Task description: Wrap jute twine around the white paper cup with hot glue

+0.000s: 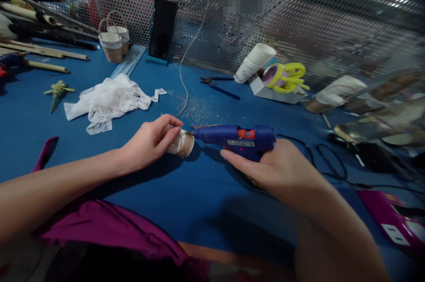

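Observation:
My left hand (151, 142) is closed round a small paper cup (181, 143) lying on its side on the blue table (199, 193). Brown twine is wound round the cup's end. My right hand (272, 171) grips a blue hot glue gun (237, 139), held level with its nozzle touching the twine-wrapped end of the cup. A strand of twine (189, 52) runs from near the cup up and away toward the mesh wall.
Crumpled white plastic (108, 100) lies at the left. Two small twine baskets (113, 43), a black phone on a stand (162, 27), stacked paper cups (254, 63), pliers (219, 85), a yellow-handled object (285, 76), bamboo sticks (40, 47) and a black cable (318, 158) surround the work spot.

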Motion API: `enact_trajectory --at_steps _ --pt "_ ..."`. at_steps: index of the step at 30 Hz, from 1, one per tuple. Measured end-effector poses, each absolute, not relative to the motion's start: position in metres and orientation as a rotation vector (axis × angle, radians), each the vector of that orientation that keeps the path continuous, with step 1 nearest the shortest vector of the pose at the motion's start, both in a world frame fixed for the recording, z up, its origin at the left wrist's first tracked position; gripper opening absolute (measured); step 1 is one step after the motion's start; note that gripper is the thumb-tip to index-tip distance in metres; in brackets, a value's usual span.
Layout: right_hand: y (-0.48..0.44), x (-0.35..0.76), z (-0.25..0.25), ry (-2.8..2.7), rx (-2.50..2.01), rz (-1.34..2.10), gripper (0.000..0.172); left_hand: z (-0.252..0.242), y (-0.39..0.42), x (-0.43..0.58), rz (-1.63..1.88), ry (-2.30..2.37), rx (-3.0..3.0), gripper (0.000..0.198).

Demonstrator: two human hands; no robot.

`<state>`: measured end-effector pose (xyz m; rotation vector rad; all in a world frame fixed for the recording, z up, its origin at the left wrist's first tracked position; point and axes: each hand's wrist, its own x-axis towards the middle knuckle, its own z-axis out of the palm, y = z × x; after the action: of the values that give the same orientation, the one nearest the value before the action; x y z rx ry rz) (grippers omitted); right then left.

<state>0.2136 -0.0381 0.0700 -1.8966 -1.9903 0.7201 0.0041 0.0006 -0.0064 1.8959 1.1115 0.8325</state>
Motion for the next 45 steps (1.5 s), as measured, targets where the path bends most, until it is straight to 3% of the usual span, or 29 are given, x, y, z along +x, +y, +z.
enact_trajectory --at_steps 7,14,21,27,35,42,43,45 --pt "-0.031 0.214 0.066 -1.962 -1.877 0.725 0.025 -0.006 0.001 0.005 0.823 1.131 1.941 0.028" --pt "-0.028 0.213 0.061 -1.933 -1.813 0.839 0.042 -0.004 0.0 0.003 0.831 1.167 2.023 0.027" --pt "-0.013 0.226 0.053 -1.688 -1.775 0.951 0.027 -0.005 0.002 0.003 0.845 1.16 2.017 0.029" --pt "0.022 0.246 0.04 -1.658 -2.183 0.355 0.026 -0.002 0.003 0.002 0.951 1.15 2.036 0.035" --pt "0.051 0.253 0.013 -1.704 -2.333 0.355 0.034 0.0 -0.004 0.001 0.985 0.977 2.156 0.053" --pt "0.036 0.232 0.024 -1.78 -2.234 0.046 0.031 0.0 -0.01 0.001 0.937 0.852 2.226 0.056" --pt "0.028 0.224 0.029 -1.852 -2.135 0.102 0.029 0.0 -0.01 0.001 0.922 0.842 2.227 0.057" --pt "0.013 0.206 0.037 -2.028 -1.658 0.612 0.029 -0.001 -0.011 0.002 0.881 0.831 2.227 0.059"
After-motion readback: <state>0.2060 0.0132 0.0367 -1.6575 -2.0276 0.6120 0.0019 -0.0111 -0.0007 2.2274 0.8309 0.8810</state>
